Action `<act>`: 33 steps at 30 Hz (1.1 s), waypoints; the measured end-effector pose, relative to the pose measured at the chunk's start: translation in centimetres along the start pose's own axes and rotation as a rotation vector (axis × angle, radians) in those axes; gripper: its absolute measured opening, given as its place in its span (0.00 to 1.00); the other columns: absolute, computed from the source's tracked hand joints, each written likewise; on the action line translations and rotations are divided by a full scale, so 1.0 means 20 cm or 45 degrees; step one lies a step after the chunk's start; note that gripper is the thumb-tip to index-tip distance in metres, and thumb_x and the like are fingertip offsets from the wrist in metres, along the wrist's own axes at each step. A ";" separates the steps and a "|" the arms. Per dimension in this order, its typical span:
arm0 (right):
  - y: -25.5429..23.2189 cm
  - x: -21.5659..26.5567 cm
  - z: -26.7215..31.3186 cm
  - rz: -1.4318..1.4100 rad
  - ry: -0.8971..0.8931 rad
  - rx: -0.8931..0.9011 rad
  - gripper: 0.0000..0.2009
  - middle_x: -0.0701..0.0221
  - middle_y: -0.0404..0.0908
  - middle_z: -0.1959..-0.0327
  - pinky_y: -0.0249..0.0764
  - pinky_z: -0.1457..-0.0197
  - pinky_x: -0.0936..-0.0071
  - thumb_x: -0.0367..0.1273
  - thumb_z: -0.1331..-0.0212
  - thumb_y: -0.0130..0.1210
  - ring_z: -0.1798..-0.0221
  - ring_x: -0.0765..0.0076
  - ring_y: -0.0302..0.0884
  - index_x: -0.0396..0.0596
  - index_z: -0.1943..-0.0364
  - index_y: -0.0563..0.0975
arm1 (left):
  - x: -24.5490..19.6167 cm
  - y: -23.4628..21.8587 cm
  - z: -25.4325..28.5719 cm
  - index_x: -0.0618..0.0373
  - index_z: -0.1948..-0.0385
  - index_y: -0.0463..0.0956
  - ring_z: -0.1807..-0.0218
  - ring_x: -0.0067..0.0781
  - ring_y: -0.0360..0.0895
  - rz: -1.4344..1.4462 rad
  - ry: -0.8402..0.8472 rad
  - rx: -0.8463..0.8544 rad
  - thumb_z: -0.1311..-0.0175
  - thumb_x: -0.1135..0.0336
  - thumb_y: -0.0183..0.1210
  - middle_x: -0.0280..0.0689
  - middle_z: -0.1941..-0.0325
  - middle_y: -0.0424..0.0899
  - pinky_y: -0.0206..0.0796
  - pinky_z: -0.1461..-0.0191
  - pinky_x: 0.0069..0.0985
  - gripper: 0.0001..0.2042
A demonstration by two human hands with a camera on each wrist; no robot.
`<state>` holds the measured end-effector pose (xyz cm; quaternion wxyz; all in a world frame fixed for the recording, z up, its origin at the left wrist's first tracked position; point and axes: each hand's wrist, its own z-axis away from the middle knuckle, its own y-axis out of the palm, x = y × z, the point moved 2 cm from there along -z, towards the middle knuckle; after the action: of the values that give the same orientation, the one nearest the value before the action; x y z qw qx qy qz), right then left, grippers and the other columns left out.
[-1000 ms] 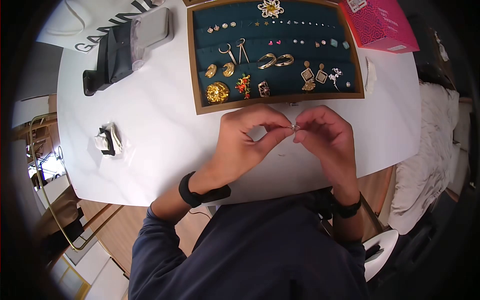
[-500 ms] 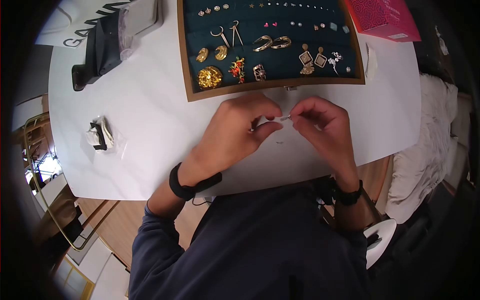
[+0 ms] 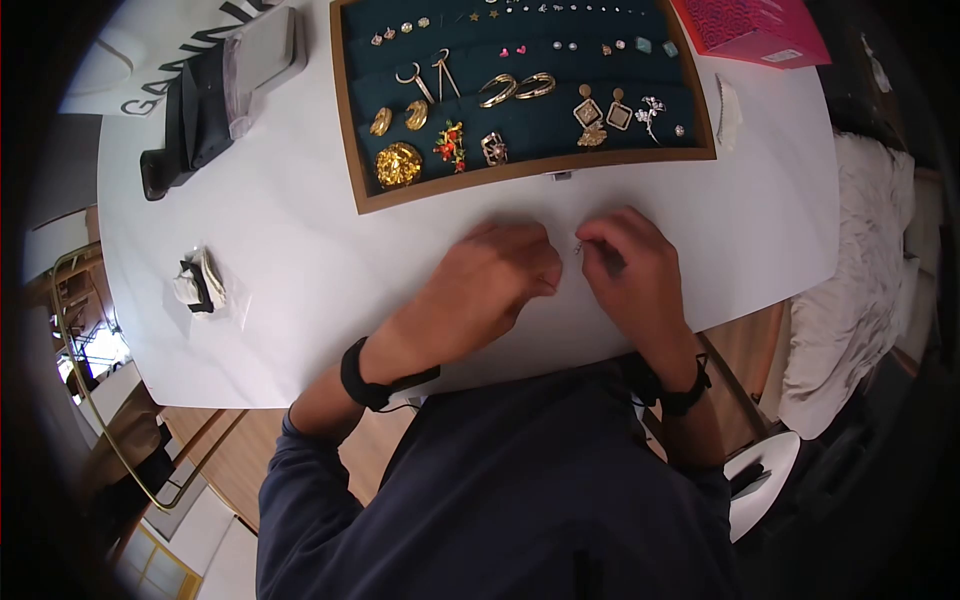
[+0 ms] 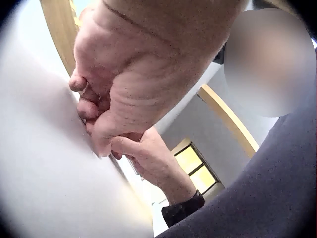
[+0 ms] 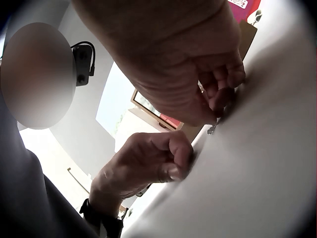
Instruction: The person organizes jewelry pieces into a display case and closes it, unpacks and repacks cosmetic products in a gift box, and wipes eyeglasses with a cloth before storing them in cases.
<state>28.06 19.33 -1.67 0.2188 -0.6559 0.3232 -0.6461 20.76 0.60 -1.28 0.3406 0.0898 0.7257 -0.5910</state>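
Between the thumb and fingertips of my right hand [image 3: 632, 268] I pinch a small silvery earring [image 5: 211, 130], its sparkling end poking out just over the white table. My left hand [image 3: 490, 285] is beside it, fingers curled down, fingertips low at the tabletop. In the right wrist view the left thumb and forefinger [image 5: 179, 157] come together; anything between them is hidden. Beyond both hands lies a wooden jewellery tray [image 3: 520, 187] lined in dark green. It bears rows of earrings, gold hoops [image 3: 517, 90], a round gold ornament [image 3: 398, 165] and a red floral piece [image 3: 450, 146].
On the left of the table are a clear packet [image 3: 205, 282] with black and white contents and a black-and-grey device [image 3: 200, 115] by a white bag [image 3: 95, 75]. A pink box [image 3: 755, 30] stands beyond the tray's right corner, near a white strip [image 3: 728, 112].
The hands have parted; the silvery earring, once between both, is now in the right hand alone. The left hand has curled down onto the table, covering where a tiny thing lay.
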 end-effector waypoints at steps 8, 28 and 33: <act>-0.03 0.03 -0.01 -0.002 0.008 -0.022 0.11 0.65 0.80 0.62 0.81 0.58 0.66 0.19 0.48 0.62 0.61 0.57 0.83 0.45 0.60 0.81 | 0.04 -0.09 0.07 0.60 0.62 0.79 0.59 0.27 0.80 2.116 -0.512 -0.243 0.32 0.76 0.65 0.38 0.62 0.83 0.73 0.53 0.24 0.04; 0.02 0.21 -0.10 -0.955 0.200 0.056 0.07 0.67 0.87 0.63 0.82 0.48 0.76 0.19 0.37 0.59 0.57 0.75 0.88 0.37 0.56 0.82 | 0.01 -0.14 -0.02 0.59 0.53 0.78 0.62 0.33 0.83 0.680 -0.216 -0.868 0.46 0.86 0.64 0.38 0.62 0.82 0.76 0.57 0.27 0.18; 0.02 0.14 -0.03 -0.775 0.199 0.147 0.04 0.67 0.86 0.66 0.82 0.50 0.76 0.19 0.38 0.60 0.60 0.76 0.87 0.38 0.61 0.80 | 0.00 -0.10 -0.01 0.61 0.62 0.80 0.60 0.42 0.82 0.505 -0.026 -0.592 0.48 0.87 0.66 0.41 0.63 0.83 0.76 0.58 0.31 0.13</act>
<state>27.22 17.14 0.05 0.0270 -0.6573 0.0907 -0.7476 19.61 0.18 0.31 0.4679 0.1434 0.8065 -0.3317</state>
